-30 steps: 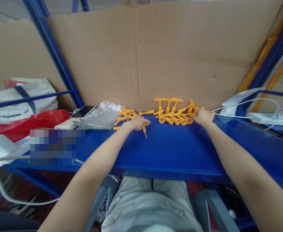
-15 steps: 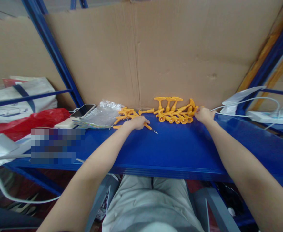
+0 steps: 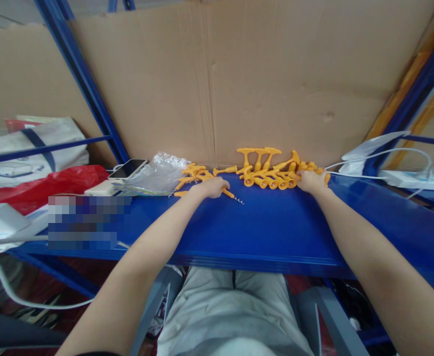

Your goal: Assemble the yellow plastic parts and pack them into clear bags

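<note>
My left hand [image 3: 216,187] is closed around a yellow corkscrew [image 3: 228,193], whose bare metal spiral points to the right, low over the blue shelf [image 3: 268,227]. Beside that hand, on its left, lies a small heap of yellow corkscrews [image 3: 194,172] with spirals showing. My right hand [image 3: 311,182] has its fingers curled in at the right end of the yellow pieces [image 3: 308,166]; what they grip, if anything, is hidden. Between the hands, T-handled yellow corkscrews [image 3: 263,157] lean at the back, before a row with flared, cup-like ends [image 3: 272,183] facing me.
A clear plastic bag [image 3: 152,180], a phone [image 3: 128,168] and a red plastic bag [image 3: 64,185] lie on the left. Cardboard [image 3: 268,74] walls off the back. White cables [image 3: 368,176] and a power strip [image 3: 417,180] are on the right.
My right hand has shifted slightly towards me and left, uncovering more yellow pieces behind and beside it. My left hand stays in place with the corkscrew.
</note>
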The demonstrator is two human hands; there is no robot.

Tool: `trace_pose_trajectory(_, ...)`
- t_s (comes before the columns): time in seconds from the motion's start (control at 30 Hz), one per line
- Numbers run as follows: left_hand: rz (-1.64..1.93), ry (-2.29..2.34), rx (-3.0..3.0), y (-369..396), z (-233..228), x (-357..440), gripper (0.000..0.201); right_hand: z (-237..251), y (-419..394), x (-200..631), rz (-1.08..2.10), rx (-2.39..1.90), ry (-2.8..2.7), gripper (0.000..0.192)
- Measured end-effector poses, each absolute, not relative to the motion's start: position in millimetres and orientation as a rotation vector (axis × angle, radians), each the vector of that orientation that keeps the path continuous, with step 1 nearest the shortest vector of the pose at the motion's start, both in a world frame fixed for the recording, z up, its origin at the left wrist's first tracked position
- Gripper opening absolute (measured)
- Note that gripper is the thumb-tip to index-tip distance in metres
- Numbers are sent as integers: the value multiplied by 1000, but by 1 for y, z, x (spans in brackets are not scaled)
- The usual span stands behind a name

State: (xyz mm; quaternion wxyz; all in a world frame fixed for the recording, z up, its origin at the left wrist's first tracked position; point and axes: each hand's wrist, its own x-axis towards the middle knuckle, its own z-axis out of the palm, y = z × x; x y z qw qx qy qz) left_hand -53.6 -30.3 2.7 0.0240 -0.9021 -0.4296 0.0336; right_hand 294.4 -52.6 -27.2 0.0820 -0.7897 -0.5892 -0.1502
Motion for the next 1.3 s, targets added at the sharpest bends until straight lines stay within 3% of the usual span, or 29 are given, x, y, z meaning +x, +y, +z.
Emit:
trace_pose_trajectory(0.4,9,-1405,-2685,-35,6,-53,34,-14,-55,282,-574,-2174,-1637,39)
trace_pose_trajectory(0.67,-338,-1408,-2603,-32,1,-50,32,-15,-41,271,-486,-1649,-1696,51)
trace_pose_trajectory(0.87,-461,-1406,-2588,-37,3,-48,32,-11,-37,236,-132,-1295,-1754,34)
trace_pose_trajectory(1.07,-482,-1421,-2583,-35,2,-48,31,-15,-45,206,472,-1092,-1755,33)
trace_pose_trajectory(1.3,-488,-1410,-2574,-30,0,-50,29,-17,-43,210,681,-1130,-1658,33)
